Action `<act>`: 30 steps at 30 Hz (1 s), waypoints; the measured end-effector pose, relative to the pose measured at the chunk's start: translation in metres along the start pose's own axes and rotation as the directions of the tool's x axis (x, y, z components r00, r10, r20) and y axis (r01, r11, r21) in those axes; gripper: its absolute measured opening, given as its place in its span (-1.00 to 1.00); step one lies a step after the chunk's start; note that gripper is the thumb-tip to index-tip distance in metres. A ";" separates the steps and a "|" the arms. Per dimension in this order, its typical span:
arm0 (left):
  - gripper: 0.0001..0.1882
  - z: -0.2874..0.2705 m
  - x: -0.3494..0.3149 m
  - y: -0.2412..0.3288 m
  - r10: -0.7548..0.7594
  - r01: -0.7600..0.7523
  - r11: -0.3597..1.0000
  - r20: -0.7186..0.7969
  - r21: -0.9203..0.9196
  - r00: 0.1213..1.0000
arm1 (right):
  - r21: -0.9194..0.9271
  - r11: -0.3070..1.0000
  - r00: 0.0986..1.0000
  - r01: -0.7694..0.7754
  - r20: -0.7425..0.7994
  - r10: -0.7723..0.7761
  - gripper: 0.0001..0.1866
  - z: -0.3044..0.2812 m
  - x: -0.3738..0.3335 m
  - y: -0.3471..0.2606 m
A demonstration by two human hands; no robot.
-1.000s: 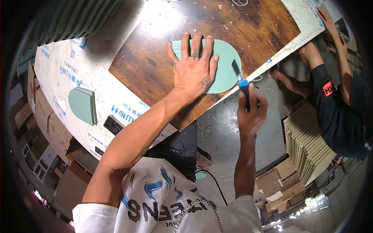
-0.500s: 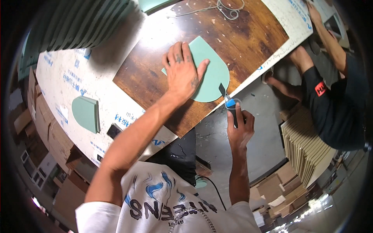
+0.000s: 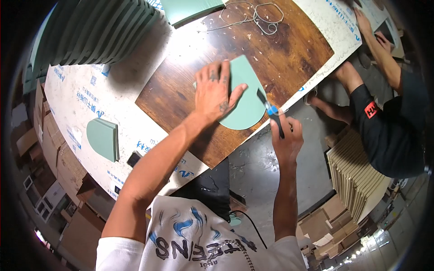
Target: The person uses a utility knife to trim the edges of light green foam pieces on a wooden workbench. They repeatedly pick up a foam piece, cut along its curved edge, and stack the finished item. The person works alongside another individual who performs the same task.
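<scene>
I have the left hand (image 3: 212,97) flat on a pale green piece (image 3: 246,101). Its four long fingers lie close side by side, nearly straight, and the thumb sticks out wide. They press down and do not pinch anything. The right hand (image 3: 288,137) is curled around a small hand tool (image 3: 272,111). I have the fingers wrapped on its black handle, with one finger pointing up along it to the blue part. The tool's dark blade is at the right edge of the green piece, but I cannot tell from here if it touches.

The green piece has a round end near the person and a pointy corner at the top. It lies on a brown wooden board (image 3: 298,49), near the front edge. The board sits on a white worktop (image 3: 129,97) with blue print.

Further out, I see a thin looped cord (image 3: 256,18) at the far side of the board. A green slab (image 3: 192,7) is next to it. A tall green stack (image 3: 99,36) stands at the far left. A little green pile (image 3: 101,140) and a dark phone (image 3: 134,158) lie on the left. Off to the right, I see another person's arm (image 3: 377,52) and tan boards (image 3: 357,176) standing in a row.
</scene>
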State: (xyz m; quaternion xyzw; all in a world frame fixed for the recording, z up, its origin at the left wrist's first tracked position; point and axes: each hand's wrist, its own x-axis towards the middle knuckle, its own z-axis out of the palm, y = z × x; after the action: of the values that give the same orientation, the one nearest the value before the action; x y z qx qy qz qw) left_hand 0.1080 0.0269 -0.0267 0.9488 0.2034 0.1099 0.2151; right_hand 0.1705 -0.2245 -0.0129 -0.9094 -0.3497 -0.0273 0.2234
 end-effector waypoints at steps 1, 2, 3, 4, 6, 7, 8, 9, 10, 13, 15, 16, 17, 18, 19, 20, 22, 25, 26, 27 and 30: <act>-0.22 -0.005 0.007 -0.008 0.092 -0.091 0.995 0.032 -0.041 0.995 | 0.002 1.000 1.000 0.007 0.016 -0.007 -0.55 -0.005 -0.013 -0.002; -0.28 -0.009 0.016 -0.015 0.198 -0.194 0.979 0.084 -0.062 0.976 | 0.010 1.000 1.000 0.011 0.028 -0.011 -0.55 -0.010 -0.024 -0.007; -0.42 -0.013 0.022 -0.019 0.262 -0.255 0.964 0.098 -0.079 0.960 | 0.009 1.000 0.998 0.020 0.063 -0.021 -0.51 -0.018 -0.034 -0.017; -0.50 -0.018 0.022 -0.014 0.185 -0.186 0.982 0.069 0.008 0.980 | 0.011 1.000 0.998 -0.014 0.065 0.013 -0.50 -0.019 -0.043 -0.025; -0.62 -0.014 0.016 0.005 -0.001 0.006 0.992 -0.040 0.126 0.999 | 0.003 0.997 0.995 -0.080 0.058 0.080 -0.52 -0.018 -0.053 -0.036; -0.66 -0.005 0.007 0.011 -0.109 0.124 0.982 -0.111 0.140 0.988 | -0.010 0.996 0.995 -0.088 0.041 0.088 -0.52 -0.016 -0.054 -0.039; -0.66 0.001 -0.001 0.014 -0.178 0.187 0.981 -0.139 0.057 0.974 | -0.024 0.996 0.995 -0.091 0.025 0.091 -0.52 -0.015 -0.053 -0.038; -0.67 0.006 -0.007 0.015 -0.139 0.160 0.982 -0.184 0.103 0.973 | -0.037 0.995 0.996 -0.093 0.011 0.093 -0.52 -0.013 -0.051 -0.037; -0.67 0.003 -0.008 0.012 -0.115 0.130 0.988 -0.174 0.078 0.978 | -0.035 0.996 0.996 -0.084 0.017 0.084 -0.52 -0.013 -0.049 -0.036; -0.69 0.002 -0.003 0.008 -0.071 0.076 0.997 -0.175 0.023 0.982 | -0.044 0.998 0.999 -0.046 0.009 0.046 -0.52 -0.010 -0.030 -0.034; -0.70 0.007 -0.005 0.005 -0.062 0.066 0.998 -0.195 0.011 0.979 | -0.077 0.997 0.999 -0.013 -0.035 0.010 -0.51 0.000 -0.010 -0.031; -0.70 0.008 -0.005 0.005 -0.064 0.069 0.997 -0.168 0.029 0.984 | -0.047 0.997 0.998 -0.057 -0.002 0.057 -0.54 0.005 0.008 -0.032; -0.70 0.007 -0.005 0.005 -0.065 0.072 0.997 -0.165 0.035 0.984 | -0.036 0.999 0.998 -0.031 -0.049 0.029 -0.57 0.013 0.027 -0.029; -0.70 0.007 -0.005 0.007 -0.067 0.074 0.996 -0.161 0.040 0.985 | 0.007 1.000 0.998 -0.024 -0.065 0.024 -0.59 0.019 0.047 -0.027; -0.71 0.008 -0.004 0.008 -0.065 0.073 0.996 -0.154 0.042 0.986 | 0.047 0.999 0.996 -0.021 -0.082 0.024 -0.61 0.022 0.064 -0.025; -0.72 0.006 -0.003 0.009 -0.058 0.069 0.996 -0.169 0.058 0.984 | 0.013 0.999 0.997 -0.042 -0.063 0.042 -0.61 0.023 0.077 -0.023; -0.72 0.004 -0.004 0.010 -0.042 0.044 0.999 -0.139 0.012 0.989 | -0.055 0.995 0.996 -0.082 -0.033 0.080 -0.62 0.021 0.095 -0.016; -0.72 0.005 -0.004 0.011 -0.042 0.032 0.998 -0.161 -0.060 0.986 | 0.135 0.968 0.951 -0.214 -0.197 0.237 -0.61 0.017 0.088 -0.011; -0.72 0.004 -0.004 0.011 -0.043 0.035 0.998 -0.155 -0.053 0.987 | 0.228 0.918 0.920 -0.324 -0.152 0.362 -0.63 0.010 0.078 -0.016; -0.72 0.002 -0.004 0.011 -0.043 0.036 0.998 -0.148 -0.048 0.988 | 0.214 0.933 0.920 -0.290 -0.208 0.334 -0.54 0.013 0.063 -0.010; -0.71 0.000 -0.005 0.013 -0.048 0.041 0.998 -0.166 -0.044 0.985 | 0.647 0.530 0.637 -0.548 -0.088 0.765 -0.57 0.011 0.004 -0.016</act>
State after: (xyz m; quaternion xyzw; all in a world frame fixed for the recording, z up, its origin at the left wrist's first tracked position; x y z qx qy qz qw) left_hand 0.1079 0.0135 -0.0216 0.9268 0.2398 0.1885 0.2190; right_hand 0.1616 -0.2071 -0.0157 -0.8408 0.0832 -0.0015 0.5349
